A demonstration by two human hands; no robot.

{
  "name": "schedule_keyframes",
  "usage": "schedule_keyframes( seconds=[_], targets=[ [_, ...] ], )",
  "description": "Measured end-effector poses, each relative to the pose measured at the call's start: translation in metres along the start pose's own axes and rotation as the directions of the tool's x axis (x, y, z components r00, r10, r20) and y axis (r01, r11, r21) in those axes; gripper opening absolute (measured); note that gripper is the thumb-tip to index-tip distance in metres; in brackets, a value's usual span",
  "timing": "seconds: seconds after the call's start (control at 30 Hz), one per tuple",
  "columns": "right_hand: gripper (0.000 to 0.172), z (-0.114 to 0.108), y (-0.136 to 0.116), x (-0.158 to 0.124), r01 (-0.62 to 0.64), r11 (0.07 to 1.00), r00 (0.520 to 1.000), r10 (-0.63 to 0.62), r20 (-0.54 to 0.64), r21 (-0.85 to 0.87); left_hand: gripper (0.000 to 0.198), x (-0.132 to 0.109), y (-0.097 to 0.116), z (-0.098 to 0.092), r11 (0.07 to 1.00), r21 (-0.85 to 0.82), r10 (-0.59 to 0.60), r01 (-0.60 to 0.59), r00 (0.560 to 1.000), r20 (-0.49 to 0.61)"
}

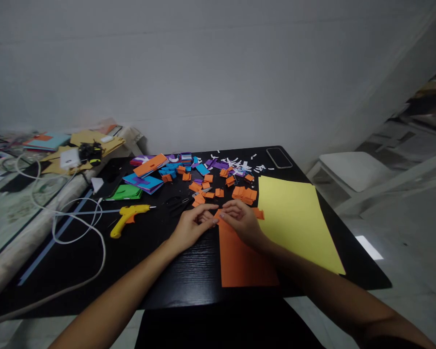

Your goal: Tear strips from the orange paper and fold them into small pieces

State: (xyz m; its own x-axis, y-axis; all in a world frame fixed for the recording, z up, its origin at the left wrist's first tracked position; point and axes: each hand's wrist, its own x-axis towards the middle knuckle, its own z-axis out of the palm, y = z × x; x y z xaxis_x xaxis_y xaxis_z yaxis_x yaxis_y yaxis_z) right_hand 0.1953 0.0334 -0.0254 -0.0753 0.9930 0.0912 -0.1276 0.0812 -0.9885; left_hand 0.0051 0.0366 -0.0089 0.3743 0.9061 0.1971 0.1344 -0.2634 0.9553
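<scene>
My left hand (194, 225) and my right hand (242, 222) meet at the far left corner of an orange paper sheet (243, 266). Curled fingers and thumbs of both hands are closed on a bit of orange paper (218, 214) between them. Whether this bit is a loose piece or the sheet's own corner I cannot tell. Beyond my right hand lies a stack of orange paper pieces (244, 194). Small folded orange pieces (219, 193) are scattered past my fingertips. Scissors (178, 203) with dark handles lie just beyond my left hand, their blades among the orange pieces.
Yellow sheets (290, 213) lie at the right, partly under my right forearm. A yellow glue gun (129, 218) and a white cable (103, 252) are at the left. Farther back are green paper (126, 192), blue folded paper (145, 182), white scraps (236, 165) and a phone (279, 157).
</scene>
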Motion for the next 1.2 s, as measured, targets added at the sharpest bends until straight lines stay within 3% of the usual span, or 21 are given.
schedule_keyframes(
  seconds=[0.23,0.47,0.63,1.0,1.2],
  targets=[
    [0.036,-0.001,-0.004,0.002,-0.120,0.991,0.992,0.117,0.042,0.066,0.047,0.000,0.003,-0.007,0.989,0.139,0.039,-0.058,0.989,0.140],
    [0.038,-0.003,-0.006,0.002,-0.180,0.983,0.981,0.178,0.076,0.028,0.040,-0.001,0.007,-0.011,0.938,0.297,0.125,-0.176,0.975,0.184],
    [0.033,-0.004,-0.006,0.002,-0.169,0.985,0.980,0.171,0.103,-0.032,0.039,-0.002,0.006,-0.013,0.894,0.384,0.165,-0.233,0.965,0.202],
    [0.027,-0.004,-0.012,0.000,-0.109,0.983,0.986,0.126,0.109,-0.150,0.036,-0.003,0.004,-0.013,0.876,0.422,0.172,-0.233,0.969,0.179],
    [0.026,-0.004,-0.008,0.000,-0.104,0.987,0.989,0.116,0.091,-0.121,0.036,-0.005,0.002,-0.012,0.868,0.436,0.180,-0.236,0.970,0.165]
  ],
)
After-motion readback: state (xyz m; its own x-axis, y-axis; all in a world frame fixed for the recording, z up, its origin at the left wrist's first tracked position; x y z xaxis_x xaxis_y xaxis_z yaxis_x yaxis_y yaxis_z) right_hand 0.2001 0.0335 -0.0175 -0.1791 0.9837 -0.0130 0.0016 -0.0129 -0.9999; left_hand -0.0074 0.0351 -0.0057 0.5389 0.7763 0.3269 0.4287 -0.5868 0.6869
